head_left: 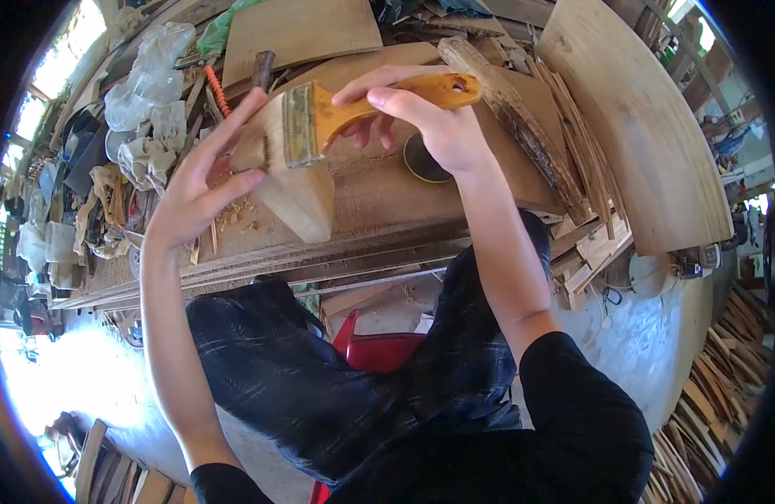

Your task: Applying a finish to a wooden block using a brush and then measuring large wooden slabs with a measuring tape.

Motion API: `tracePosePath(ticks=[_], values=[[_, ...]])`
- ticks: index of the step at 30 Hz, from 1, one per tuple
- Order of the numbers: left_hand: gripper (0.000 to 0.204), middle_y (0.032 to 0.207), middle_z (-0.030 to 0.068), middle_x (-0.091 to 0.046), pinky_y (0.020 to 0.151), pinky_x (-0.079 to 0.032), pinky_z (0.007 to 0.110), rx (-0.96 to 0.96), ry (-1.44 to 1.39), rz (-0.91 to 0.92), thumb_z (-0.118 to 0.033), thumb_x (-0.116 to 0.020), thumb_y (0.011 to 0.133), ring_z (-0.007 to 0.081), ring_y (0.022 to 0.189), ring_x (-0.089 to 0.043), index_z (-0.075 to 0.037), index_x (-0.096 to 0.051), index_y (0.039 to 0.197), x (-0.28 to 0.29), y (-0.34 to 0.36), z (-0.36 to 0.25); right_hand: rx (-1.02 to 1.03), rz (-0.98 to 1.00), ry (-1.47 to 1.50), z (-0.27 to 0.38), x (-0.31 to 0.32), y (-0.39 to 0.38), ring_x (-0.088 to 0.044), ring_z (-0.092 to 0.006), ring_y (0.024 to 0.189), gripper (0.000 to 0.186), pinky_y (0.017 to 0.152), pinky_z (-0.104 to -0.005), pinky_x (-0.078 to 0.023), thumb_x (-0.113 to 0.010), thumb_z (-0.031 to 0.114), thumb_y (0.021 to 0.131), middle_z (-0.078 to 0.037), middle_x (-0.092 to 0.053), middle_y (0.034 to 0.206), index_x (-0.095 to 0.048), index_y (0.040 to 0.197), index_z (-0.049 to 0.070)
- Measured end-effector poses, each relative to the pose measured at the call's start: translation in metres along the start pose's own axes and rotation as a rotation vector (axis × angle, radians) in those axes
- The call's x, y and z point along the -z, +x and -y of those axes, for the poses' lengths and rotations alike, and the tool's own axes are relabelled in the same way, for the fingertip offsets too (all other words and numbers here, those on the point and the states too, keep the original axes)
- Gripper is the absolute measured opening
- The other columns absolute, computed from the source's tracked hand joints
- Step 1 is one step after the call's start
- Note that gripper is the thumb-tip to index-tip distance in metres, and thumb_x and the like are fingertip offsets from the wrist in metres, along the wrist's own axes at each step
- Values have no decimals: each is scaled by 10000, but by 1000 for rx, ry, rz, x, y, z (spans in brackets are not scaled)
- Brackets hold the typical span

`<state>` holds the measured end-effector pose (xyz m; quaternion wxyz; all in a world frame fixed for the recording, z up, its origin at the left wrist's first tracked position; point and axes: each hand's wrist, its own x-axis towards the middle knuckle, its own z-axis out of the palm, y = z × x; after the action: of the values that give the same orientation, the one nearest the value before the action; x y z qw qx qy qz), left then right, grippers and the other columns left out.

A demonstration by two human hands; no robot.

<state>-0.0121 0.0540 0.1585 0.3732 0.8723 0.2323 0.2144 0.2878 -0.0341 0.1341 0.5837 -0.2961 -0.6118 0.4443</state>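
My right hand point(425, 118) is closed round the orange-brown wooden handle of a wide flat paintbrush point(324, 118). The brush has a worn, paint-stained metal band, and its pale bristles point left. Under and beside the bristles stands a pale, smooth wooden block point(299, 202), tilted on the workbench. My left hand point(207, 172) straddles the left end of this block, thumb on the near side and fingers on the far side, close to the bristle tips. Part of the block is hidden behind the brush and fingers. A dark round container point(427, 160) sits just beyond my right wrist.
The wooden workbench point(387, 202) carries a rough bark-edged log point(522, 118), a flat board point(299, 34), an orange twisted rod point(217, 91) and crumpled clear plastic point(148, 84). A large curved panel point(639, 126) leans at right. Below is a red chair point(383, 351); scrap wood point(723, 386) lies lower right.
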Motion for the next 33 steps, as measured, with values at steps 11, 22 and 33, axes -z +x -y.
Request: tracePosePath(ticks=[11,22,33], values=[[919,1612,93,-441,1156,-421,394,192,-153,16,-168,-794,886,235,1410,-494,-134,-299,1660,10,-12,18,80,-109,-433,-47,-11,10,-718,-117,796,234,708,-260,-569,-653,201,1030,-22,-770,1002,-746,1205,76],[1056,1616,77,-447,1180,-426,429,206,-17,-16,-78,-912,740,227,1396,-520,-158,-357,1636,6,-12,11,-8,249,-175,-12,-11,0,-625,-79,656,217,599,-232,-511,-703,230,1018,-18,-755,917,-790,1197,145],[1039,1592,90,-481,1165,-441,399,303,-15,-81,-95,-902,757,212,1355,-552,-136,-351,1638,1,-8,5,33,287,-462,-1,-24,-7,-731,-155,946,268,891,-296,-554,-753,277,975,-66,-795,1058,-796,1186,117]])
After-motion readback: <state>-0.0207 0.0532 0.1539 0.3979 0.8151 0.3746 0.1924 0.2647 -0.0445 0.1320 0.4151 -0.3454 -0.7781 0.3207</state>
